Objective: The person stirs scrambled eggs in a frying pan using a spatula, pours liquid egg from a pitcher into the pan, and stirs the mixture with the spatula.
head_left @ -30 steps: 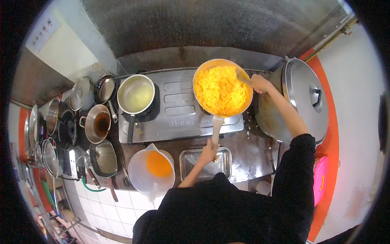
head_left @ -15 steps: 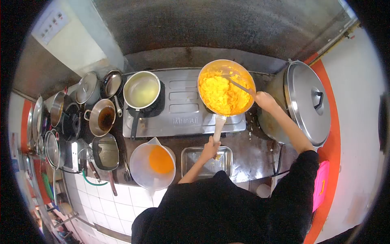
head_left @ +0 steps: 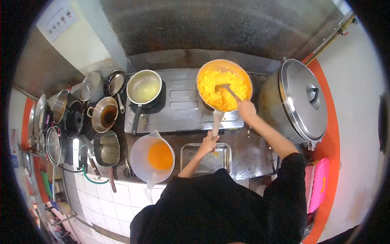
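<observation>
A round pan [head_left: 243, 73] holding yellow scrambled egg [head_left: 215, 79] sits on the right side of the steel stove [head_left: 185, 118]. My left hand [head_left: 209, 143] is wrapped round the pale pan handle [head_left: 217, 122] near its end. My right hand [head_left: 247, 110] is closed on the handle of a spatula [head_left: 230, 90], whose blade rests in the egg near the pan's middle. Below the handle, partly behind my left forearm, lies a rectangular metal tray [head_left: 228, 159] with bits of food in it.
Left on the stove stands a saucepan [head_left: 144, 86] with pale liquid. A plastic jug [head_left: 138, 162] of orange liquid is on the counter. Several pans, including a square one [head_left: 107, 149], crowd the left. A large lidded pot [head_left: 298, 93] stands right, above a pink box [head_left: 319, 185].
The spatula has moved from the pan's right rim to its middle, and my right hand has come lower and nearer. My left hand has stayed on the pan handle.
</observation>
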{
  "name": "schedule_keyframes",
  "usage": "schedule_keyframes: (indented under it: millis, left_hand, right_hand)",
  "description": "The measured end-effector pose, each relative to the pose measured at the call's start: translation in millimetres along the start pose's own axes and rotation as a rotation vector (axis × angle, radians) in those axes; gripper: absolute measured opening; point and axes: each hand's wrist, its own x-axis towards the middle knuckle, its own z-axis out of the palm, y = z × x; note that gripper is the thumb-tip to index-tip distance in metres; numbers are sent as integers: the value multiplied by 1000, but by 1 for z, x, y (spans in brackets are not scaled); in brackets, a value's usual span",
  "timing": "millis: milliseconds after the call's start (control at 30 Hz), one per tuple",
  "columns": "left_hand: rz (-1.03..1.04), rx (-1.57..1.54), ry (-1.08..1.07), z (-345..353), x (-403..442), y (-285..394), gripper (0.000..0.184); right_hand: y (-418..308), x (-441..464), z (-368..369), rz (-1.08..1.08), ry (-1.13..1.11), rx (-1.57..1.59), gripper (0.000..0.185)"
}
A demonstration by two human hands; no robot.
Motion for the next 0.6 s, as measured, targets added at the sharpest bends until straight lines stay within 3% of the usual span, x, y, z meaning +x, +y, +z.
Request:
schedule_keyframes:
  millis: [33, 67, 100, 133, 233, 300, 367, 467, 567, 600]
  left_hand:
    - [3, -5, 3, 0, -1, 0, 31]
    - [7, -11, 7, 0, -1, 2, 30]
    - [10, -19, 10, 0, -1, 2, 30]
    - [16, -35, -1, 0, 0, -1, 29]
    - [2, -41, 6, 3, 7, -10, 29]
    - [-1, -50, 11, 3, 6, -7, 29]
    - [1, -56, 16, 5, 5, -5, 29]
    - [-15, -19, 44, 9, 4, -5, 30]
    - [65, -22, 78, 6, 3, -6, 30]
    - [49, -22, 44, 3, 3, -7, 31]
  right_hand:
    - [17, 14, 3, 9, -81, 123, 21]
    - [36, 30, 13, 67, 7, 314, 18]
    - [56, 38, 1, -88, 24, 486, 19]
    - [67, 44, -11, 95, -154, 607, 22]
    - [69, 14, -56, -19, -23, 362, 24]
    - [49, -19, -61, 124, -137, 165, 25]
    - [10, -47, -84, -3, -269, 33, 26]
    - [-7, -45, -31, -14, -120, 55, 23]
    - [42, -3, 33, 5, -20, 128, 18]
    - [58, 10, 23, -19, -28, 360, 16]
